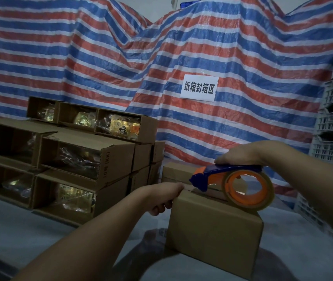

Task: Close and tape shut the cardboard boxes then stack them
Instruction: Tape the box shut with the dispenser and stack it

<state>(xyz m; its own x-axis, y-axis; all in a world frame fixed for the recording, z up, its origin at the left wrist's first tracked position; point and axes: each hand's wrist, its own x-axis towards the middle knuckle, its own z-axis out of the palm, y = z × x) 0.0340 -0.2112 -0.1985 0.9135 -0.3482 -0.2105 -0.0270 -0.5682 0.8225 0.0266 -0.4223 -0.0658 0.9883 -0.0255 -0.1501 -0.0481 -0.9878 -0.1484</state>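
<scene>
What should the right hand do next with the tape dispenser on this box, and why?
Probably draw the tape dispenser along the seam toward the near edge. The right hand grips it on top of the closed box, its blade end at the far edge, where the left hand steadies the box.

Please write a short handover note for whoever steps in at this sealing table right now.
Left hand grips the top left edge of the closed box, steadying it.
Right hand holds the tape dispenser on that box's top seam.
Done: flaps closed; taping is under way, and how far the strip runs cannot be told.
Left: finish the strip, then close, tape and stack the open boxes piled at left.
</scene>
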